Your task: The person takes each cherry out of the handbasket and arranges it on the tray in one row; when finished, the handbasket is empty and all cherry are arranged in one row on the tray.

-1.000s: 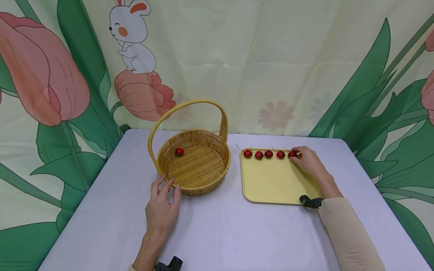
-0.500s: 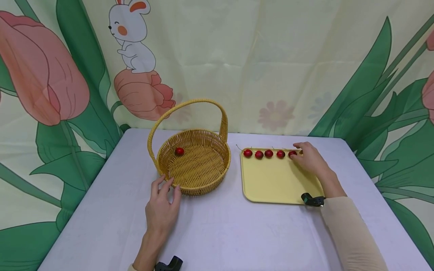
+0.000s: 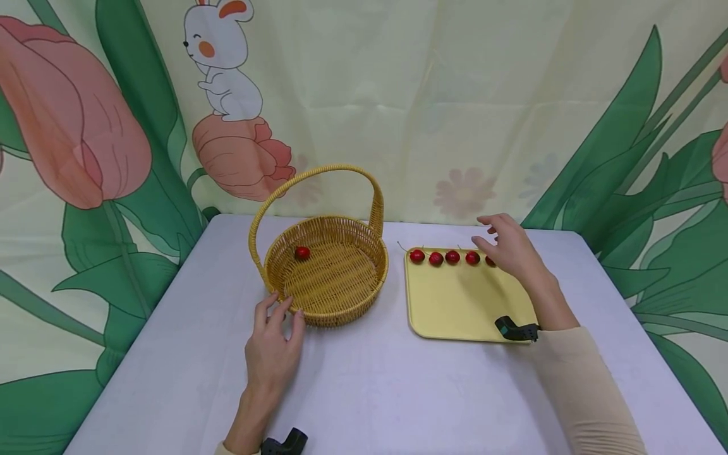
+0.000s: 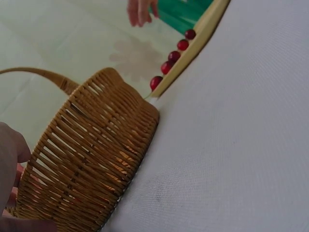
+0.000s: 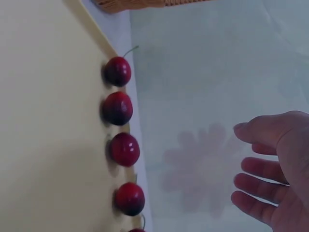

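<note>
A round wicker basket point(image 3: 327, 309) with a tall arched handle stands on the table, one red cherry point(image 3: 302, 253) inside it. My left hand point(image 3: 273, 351) holds the basket's near-left rim; in the left wrist view some fingers show through the weave. Over the yellow tray point(image 3: 455, 303) is my right hand point(image 3: 512, 246), raised above its far edge, fingers spread and holding nothing. Several cherries point(image 5: 124, 149), some with stems showing, lie in a row along that edge. In the head view the right hand partly covers the rightmost cherry point(image 3: 490, 261).
A white cloth covers the table point(image 3: 364, 385). Behind it hangs a printed curtain point(image 3: 398, 114) with a rabbit and large tulips. The basket's handle point(image 3: 332, 167) arches high above its bowl, and the tray lies just to the basket's right.
My right hand has let go of the rightmost cherry, leaving it on the tray, and has lifted up and slightly left with its fingers apart. The left hand stays at the basket rim.
</note>
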Demonstrator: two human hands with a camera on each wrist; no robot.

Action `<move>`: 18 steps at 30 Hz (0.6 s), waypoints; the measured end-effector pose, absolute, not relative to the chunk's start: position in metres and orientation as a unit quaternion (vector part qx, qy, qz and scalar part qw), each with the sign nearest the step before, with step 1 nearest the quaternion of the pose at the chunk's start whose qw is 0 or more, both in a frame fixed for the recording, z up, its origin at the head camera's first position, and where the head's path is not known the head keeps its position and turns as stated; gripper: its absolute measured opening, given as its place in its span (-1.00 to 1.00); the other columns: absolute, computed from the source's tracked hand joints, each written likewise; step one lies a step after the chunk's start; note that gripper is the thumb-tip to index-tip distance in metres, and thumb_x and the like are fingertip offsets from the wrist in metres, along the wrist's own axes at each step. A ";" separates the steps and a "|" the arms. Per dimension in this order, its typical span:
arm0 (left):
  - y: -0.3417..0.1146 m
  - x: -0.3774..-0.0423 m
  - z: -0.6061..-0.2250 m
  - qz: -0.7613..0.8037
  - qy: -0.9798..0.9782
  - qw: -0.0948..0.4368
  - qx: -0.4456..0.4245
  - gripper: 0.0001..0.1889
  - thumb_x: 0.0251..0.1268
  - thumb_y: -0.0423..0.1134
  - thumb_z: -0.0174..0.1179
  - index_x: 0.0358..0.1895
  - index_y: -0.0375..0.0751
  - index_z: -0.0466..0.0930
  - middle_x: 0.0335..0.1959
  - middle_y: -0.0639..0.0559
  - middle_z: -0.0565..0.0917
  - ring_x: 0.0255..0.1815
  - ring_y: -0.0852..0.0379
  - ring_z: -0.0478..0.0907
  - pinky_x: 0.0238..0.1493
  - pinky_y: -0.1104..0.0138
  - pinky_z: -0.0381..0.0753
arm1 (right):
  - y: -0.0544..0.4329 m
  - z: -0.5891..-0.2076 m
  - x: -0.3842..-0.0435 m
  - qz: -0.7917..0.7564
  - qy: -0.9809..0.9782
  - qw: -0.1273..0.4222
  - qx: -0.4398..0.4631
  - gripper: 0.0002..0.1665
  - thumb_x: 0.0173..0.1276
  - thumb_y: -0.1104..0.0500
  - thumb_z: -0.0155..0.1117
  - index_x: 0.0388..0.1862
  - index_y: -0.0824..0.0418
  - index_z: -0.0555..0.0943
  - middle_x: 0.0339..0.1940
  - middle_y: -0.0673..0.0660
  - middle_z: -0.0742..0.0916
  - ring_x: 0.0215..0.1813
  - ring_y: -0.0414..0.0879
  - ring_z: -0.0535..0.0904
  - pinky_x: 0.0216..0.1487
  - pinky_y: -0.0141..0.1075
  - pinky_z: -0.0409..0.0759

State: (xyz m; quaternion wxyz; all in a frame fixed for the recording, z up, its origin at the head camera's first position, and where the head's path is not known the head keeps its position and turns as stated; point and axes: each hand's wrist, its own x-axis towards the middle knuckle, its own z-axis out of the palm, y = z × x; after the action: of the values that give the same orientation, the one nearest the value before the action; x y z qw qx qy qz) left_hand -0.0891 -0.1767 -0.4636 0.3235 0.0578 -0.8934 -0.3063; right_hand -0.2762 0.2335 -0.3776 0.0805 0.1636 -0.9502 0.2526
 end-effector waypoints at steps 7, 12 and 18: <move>-0.177 -0.090 -0.464 -0.306 -0.892 0.328 0.056 -0.64 0.33 -0.19 0.25 0.10 -0.31 0.66 0.24 -0.24 0.55 -0.24 -0.19 0.74 -0.47 0.09 0.67 | 0.203 -0.365 -0.272 0.271 -0.935 0.111 0.202 -0.45 0.43 0.18 0.27 0.33 0.38 0.46 0.23 0.39 0.55 0.14 0.27 0.54 0.12 0.16 0.58; -0.177 -0.090 -0.465 -0.304 -0.893 0.328 0.053 -0.65 0.33 -0.20 0.25 0.10 -0.31 0.66 0.23 -0.24 0.55 -0.27 -0.18 0.73 -0.51 0.14 0.64 | 0.182 -0.362 -0.272 0.288 -0.923 0.112 0.228 -0.47 0.43 0.18 0.28 0.31 0.37 0.48 0.21 0.36 0.56 0.13 0.24 0.55 0.12 0.13 0.59; -0.178 -0.090 -0.465 -0.303 -0.892 0.332 0.047 -0.65 0.35 -0.21 0.24 0.10 -0.32 0.66 0.23 -0.24 0.55 -0.28 -0.17 0.74 -0.54 0.16 0.64 | 0.154 -0.363 -0.274 0.303 -0.911 0.112 0.256 -0.48 0.40 0.18 0.31 0.28 0.34 0.51 0.20 0.30 0.59 0.10 0.19 0.57 0.11 0.08 0.62</move>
State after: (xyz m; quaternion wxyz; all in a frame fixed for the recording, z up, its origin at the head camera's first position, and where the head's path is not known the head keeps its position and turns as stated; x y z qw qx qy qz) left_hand -0.0900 -0.1777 -0.4654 0.3315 0.0469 -0.8922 -0.3031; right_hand -0.2739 0.1543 -0.3628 0.1124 0.2561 -0.9110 0.3032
